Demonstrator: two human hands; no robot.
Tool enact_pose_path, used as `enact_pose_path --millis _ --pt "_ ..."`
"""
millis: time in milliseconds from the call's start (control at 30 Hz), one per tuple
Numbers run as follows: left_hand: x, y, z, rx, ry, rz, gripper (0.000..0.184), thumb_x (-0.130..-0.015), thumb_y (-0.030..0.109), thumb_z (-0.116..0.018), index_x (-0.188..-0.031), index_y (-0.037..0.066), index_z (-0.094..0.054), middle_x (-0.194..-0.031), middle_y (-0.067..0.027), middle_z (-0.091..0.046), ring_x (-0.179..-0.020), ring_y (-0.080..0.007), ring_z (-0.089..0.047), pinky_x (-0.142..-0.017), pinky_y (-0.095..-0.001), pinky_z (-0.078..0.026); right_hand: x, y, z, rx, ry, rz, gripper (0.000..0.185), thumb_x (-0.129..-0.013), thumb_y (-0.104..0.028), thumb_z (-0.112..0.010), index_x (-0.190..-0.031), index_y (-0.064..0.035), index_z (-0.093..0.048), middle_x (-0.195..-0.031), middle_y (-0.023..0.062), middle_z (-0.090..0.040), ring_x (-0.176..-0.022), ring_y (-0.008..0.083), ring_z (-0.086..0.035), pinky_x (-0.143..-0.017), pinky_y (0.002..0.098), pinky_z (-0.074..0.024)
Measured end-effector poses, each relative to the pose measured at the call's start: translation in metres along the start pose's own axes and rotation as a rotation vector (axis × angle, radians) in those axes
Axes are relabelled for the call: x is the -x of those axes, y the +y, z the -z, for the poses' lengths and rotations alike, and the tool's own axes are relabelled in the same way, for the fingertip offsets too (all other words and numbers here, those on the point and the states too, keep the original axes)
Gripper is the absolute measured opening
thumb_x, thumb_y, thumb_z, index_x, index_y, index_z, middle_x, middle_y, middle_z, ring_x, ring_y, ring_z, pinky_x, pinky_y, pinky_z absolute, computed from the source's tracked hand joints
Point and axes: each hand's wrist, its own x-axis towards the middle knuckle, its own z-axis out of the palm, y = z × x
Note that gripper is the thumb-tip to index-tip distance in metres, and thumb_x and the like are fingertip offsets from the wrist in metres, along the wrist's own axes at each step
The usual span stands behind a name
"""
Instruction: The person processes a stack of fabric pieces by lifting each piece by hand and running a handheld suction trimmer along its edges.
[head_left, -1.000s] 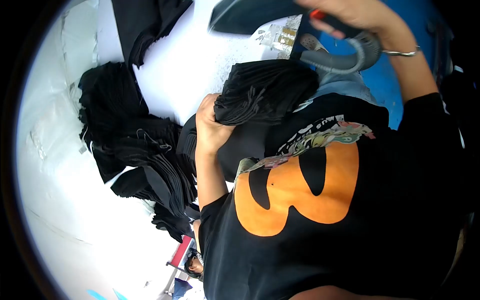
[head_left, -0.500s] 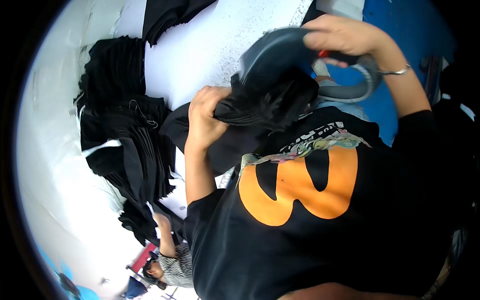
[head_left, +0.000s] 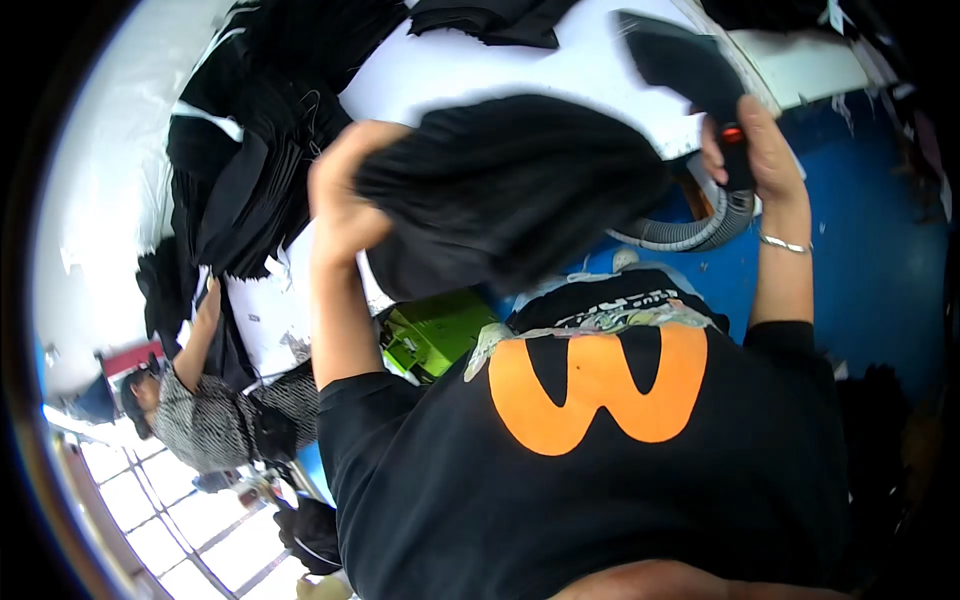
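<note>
My left hand (head_left: 345, 190), blurred, is closed around one end of a thick bundle of black cloth pieces (head_left: 520, 190). The bundle is spread out and smeared by motion, held in front of my chest. My right hand (head_left: 755, 160) grips the handle of a black vacuum nozzle (head_left: 680, 65) that has a red light or button. From the handle a grey ribbed hose (head_left: 700, 235) curves down and left, passing out of sight behind the cloth. The nozzle's wide head points up and left, apart from the bundle.
A white table (head_left: 460, 70) lies beyond my hands, with stacked black cloth (head_left: 250, 190) along its left side and another black pile (head_left: 490, 20) at the far edge. A green box (head_left: 430, 335) is below the bundle. At the lower left another person (head_left: 215, 420) reaches toward the stacks.
The nozzle has swung away from the cloth, up and to the right. My left hand has shifted left with the bundle, which has fanned out wider. The view has turned, showing more of the other person.
</note>
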Motion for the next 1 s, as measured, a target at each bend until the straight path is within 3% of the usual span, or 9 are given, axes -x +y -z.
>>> enact_pose_path --millis 67,233,467,533,600,700,767,867,1000 --pt "0.02 -0.059 0.039 -0.052 0.466 -0.19 0.033 -0.072 -0.004 -0.075 -0.104 -0.006 -0.069 -0.104 -0.0141 -0.072 -0.099 -0.0225 -0.068 -0.088 -0.0374 -0.055 0.0 -0.01 0.019 -0.115 0.15 -0.063 0.058 -0.107 -0.055 -0.038 -0.105 -0.0017 -0.059 -0.06 0.0045 -0.053 -0.047 0.0121 -0.051 -0.046 0.0243 -0.0425" --pt "0.03 -0.016 0.081 0.581 1.192 0.173 0.038 -0.081 0.001 -0.072 -0.116 -0.011 -0.063 -0.116 -0.0186 -0.069 -0.105 -0.0321 -0.069 -0.096 -0.0408 -0.058 -0.007 -0.001 0.042 0.071 0.325 -0.187 0.064 -0.104 -0.062 -0.042 -0.107 -0.0007 -0.062 -0.058 0.0024 -0.053 -0.045 0.01 -0.051 -0.044 0.0213 -0.0406" --pt "0.123 -0.05 -0.066 0.815 1.583 0.89 0.049 -0.088 0.022 -0.075 -0.126 -0.005 -0.059 -0.128 -0.0182 -0.064 -0.115 -0.0297 -0.062 -0.097 -0.0398 -0.055 -0.01 0.02 0.059 0.173 0.449 -0.371 0.059 -0.101 -0.058 -0.053 -0.101 -0.0005 -0.064 -0.059 0.0034 -0.055 -0.047 0.0114 -0.053 -0.045 0.0229 -0.0421" --pt "0.197 -0.092 -0.125 0.641 1.363 1.225 0.043 -0.094 0.033 -0.072 -0.114 -0.005 -0.067 -0.107 -0.0157 -0.071 -0.096 -0.0239 -0.069 -0.08 -0.033 -0.058 -0.012 0.023 0.062 0.208 0.477 -0.387 0.057 -0.101 -0.057 -0.054 -0.1 -0.0007 -0.064 -0.06 0.0033 -0.055 -0.048 0.0115 -0.053 -0.045 0.0232 -0.0419" --pt "0.229 -0.069 -0.122 0.432 0.57 1.58 0.041 -0.097 0.038 -0.069 -0.094 -0.002 -0.072 -0.074 -0.0084 -0.071 -0.064 -0.0152 -0.066 -0.057 -0.0264 -0.052 -0.01 0.027 0.062 0.265 0.495 -0.371 0.052 -0.101 -0.054 -0.056 -0.097 -0.0019 -0.063 -0.061 0.0031 -0.056 -0.048 0.0111 -0.053 -0.045 0.0242 -0.0418" --pt "0.212 -0.045 -0.105 0.075 0.558 1.274 0.044 -0.101 0.037 -0.064 -0.08 -0.002 -0.07 -0.054 -0.0042 -0.061 -0.044 -0.0069 -0.051 -0.044 -0.0234 -0.039 -0.006 0.03 0.039 0.578 0.426 -0.271 0.042 -0.1 -0.044 -0.062 -0.091 -0.0029 -0.059 -0.061 0.0022 -0.056 -0.05 0.0096 -0.053 -0.047 0.0261 -0.0428" --pt "0.179 -0.056 -0.084 -0.306 0.489 1.003 0.036 -0.097 0.034 -0.069 -0.086 0.0 -0.072 -0.071 -0.0098 -0.068 -0.064 -0.0197 -0.063 -0.06 -0.0326 -0.048 -0.006 0.036 -0.002 0.639 0.347 -0.316 0.045 -0.098 -0.042 -0.064 -0.105 0.0025 -0.064 -0.067 0.0039 -0.06 -0.053 0.0105 -0.055 -0.048 0.0276 -0.0455" --pt "0.125 -0.11 -0.084 -0.633 0.344 0.504 0.029 -0.09 0.029 -0.073 -0.104 0.004 -0.072 -0.104 -0.015 -0.069 -0.094 -0.0346 -0.063 -0.084 -0.0439 -0.049 -0.02 0.058 -0.067 1.025 -0.055 -0.193 0.05 -0.093 -0.047 -0.067 -0.114 -0.0013 -0.065 -0.081 0.0238 -0.069 -0.074 0.0388 -0.071 -0.07 0.045 -0.0548" --pt "0.114 -0.144 -0.12 -0.522 0.124 0.319 0.034 -0.086 0.034 -0.076 -0.105 0.007 -0.069 -0.096 -0.011 -0.065 -0.091 -0.0327 -0.06 -0.085 -0.0442 -0.046 -0.049 0.096 -0.098 1.166 -0.022 -0.313 0.057 -0.092 -0.057 -0.063 -0.109 -0.0023 -0.065 -0.081 0.0241 -0.07 -0.08 0.0433 -0.07 -0.073 0.0488 -0.055"
